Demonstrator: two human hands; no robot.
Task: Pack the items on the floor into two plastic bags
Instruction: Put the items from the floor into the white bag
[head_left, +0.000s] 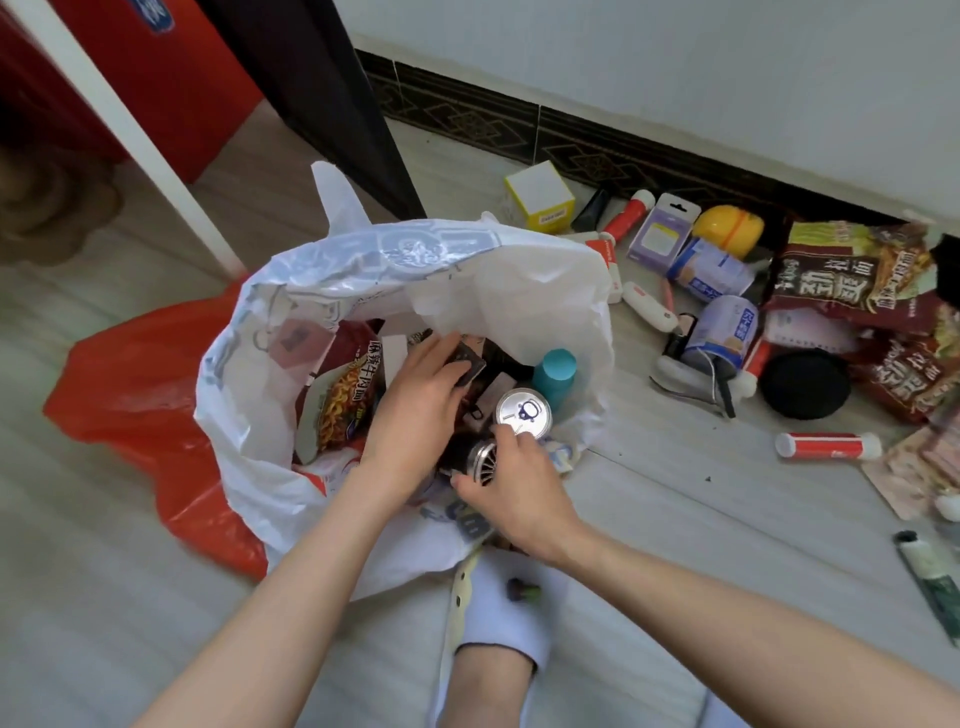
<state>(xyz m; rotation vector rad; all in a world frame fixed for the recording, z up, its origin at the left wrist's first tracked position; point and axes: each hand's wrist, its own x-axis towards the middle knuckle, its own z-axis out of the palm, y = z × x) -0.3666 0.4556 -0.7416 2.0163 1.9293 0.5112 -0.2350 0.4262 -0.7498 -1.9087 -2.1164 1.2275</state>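
A white plastic bag (519, 291) stands open on the floor in front of me. Inside it are a noodle packet (345, 402), a teal bottle (555, 375) and a silver can (522, 413). My left hand (415, 410) reaches into the bag and holds a small dark flat item (470, 364). My right hand (511, 488) is at the bag's near rim, its fingers closed on a small round metal object (483, 460) just below the can. A red plastic bag (135, 395) lies flat to the left, under the white one.
Loose items lie on the floor to the right: a yellow-white box (540, 196), noodle packets (852, 275), tissue packs (719, 332), a black round case (805, 384), a red-white tube (828, 446), a yellow container (727, 228). A white table leg (140, 135) stands left. My socked foot (506, 618) is below the bag.
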